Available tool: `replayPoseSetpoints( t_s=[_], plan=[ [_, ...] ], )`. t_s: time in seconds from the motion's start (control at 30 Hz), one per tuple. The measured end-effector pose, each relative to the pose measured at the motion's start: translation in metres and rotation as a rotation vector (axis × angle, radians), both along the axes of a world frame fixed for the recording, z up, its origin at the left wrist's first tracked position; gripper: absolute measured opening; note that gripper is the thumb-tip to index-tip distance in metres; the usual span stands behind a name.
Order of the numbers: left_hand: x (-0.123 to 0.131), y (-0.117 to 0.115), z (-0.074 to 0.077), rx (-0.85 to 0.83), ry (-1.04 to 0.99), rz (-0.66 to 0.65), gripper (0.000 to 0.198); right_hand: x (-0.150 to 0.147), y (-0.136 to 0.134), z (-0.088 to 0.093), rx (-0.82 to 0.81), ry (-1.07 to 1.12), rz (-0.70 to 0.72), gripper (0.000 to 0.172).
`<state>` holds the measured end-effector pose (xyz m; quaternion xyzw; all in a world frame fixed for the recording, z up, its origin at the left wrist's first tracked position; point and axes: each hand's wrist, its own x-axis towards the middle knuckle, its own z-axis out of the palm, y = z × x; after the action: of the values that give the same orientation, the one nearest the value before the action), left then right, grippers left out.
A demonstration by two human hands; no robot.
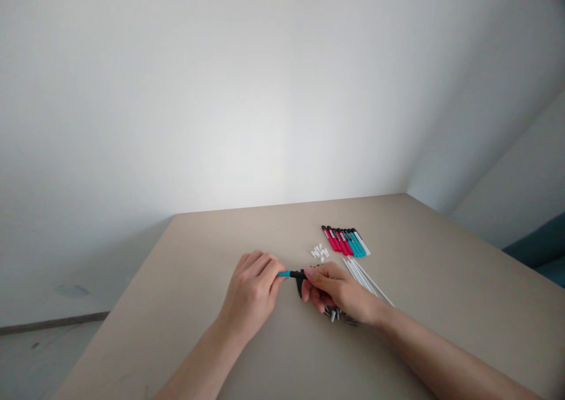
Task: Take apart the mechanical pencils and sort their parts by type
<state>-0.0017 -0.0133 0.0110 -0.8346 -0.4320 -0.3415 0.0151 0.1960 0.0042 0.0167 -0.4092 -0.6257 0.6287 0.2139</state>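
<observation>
Over the middle of the table, a pen with a blue barrel and a black end part (pixel 283 274) is held level between my two hands. My left hand (pixel 252 287) is closed around the blue barrel, hiding most of it. The thumb and fingers of my right hand (pixel 329 285) pinch the black end. Just behind and below that hand lie some small black pieces (pixel 299 287), partly covered by it. Small silvery and white pieces (pixel 333 315) lie on the table under my right palm and are also partly hidden.
A row of pens with red, blue and white barrels and black ends (pixel 346 242) lies farther back on the beige table (pixel 212 235). Small white plugs (pixel 318 251) are scattered to its left. Long thin white sticks (pixel 364 277) lie behind my right wrist. A wall (pixel 265 94) borders the back edge.
</observation>
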Motion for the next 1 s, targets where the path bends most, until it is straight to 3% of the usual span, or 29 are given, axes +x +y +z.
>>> replayPoseSetpoints(
  t_s=[0.4, 0.57, 0.8, 1.0],
  plan=[
    [0.006, -0.001, -0.005, 0.036, -0.047, -0.024, 0.015, -0.002, -0.002, 0.003, -0.147, 0.079, -0.003, 0.062],
    [0.008, -0.003, -0.005, 0.032, -0.022, -0.058, 0.011, 0.001, -0.001, 0.004, 0.045, -0.001, -0.002, 0.056],
    [0.011, -0.01, -0.008, 0.039, 0.16, -0.051, 0.015, 0.009, -0.003, 0.006, 0.253, -0.2, 0.045, 0.049],
    [0.014, -0.015, -0.001, -0.184, 0.173, -0.026, 0.014, 0.012, -0.006, 0.014, 0.5, -0.32, 0.138, 0.039]
  ],
)
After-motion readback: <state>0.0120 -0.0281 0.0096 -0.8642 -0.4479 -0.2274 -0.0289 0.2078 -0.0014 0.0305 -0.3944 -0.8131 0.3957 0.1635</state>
